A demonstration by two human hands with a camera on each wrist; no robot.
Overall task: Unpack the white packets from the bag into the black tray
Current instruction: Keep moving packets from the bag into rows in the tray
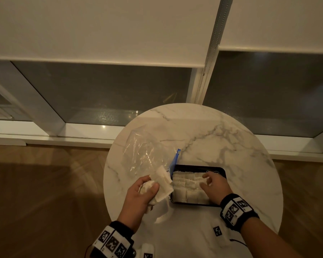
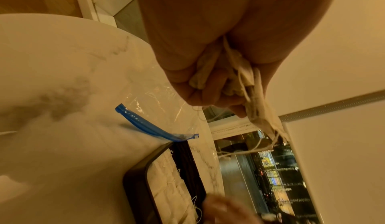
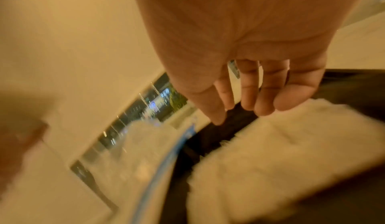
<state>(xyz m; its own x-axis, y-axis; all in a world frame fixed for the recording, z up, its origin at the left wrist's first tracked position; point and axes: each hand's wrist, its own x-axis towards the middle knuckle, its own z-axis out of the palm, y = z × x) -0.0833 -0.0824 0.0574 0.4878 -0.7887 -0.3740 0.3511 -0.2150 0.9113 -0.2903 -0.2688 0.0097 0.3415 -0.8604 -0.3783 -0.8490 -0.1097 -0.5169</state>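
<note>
My left hand (image 1: 147, 189) grips a bunch of white packets (image 1: 163, 185) just left of the black tray (image 1: 223, 171); in the left wrist view the packets (image 2: 245, 82) and their strings hang from my curled fingers. The tray holds several white packets (image 1: 185, 190) in rows. My right hand (image 1: 206, 180) hovers over them with fingers relaxed and nothing in it; the right wrist view shows its fingers (image 3: 248, 94) straight above the packets (image 3: 281, 145). The clear zip bag (image 1: 144, 153) with a blue seal (image 1: 174, 160) lies flat on the table, left of the tray.
The round marble table (image 1: 222, 136) stands by a window sill, with wooden floor to the left. A small black-and-white marker (image 1: 217, 231) lies on the table near its front edge, with a thin cable beside it.
</note>
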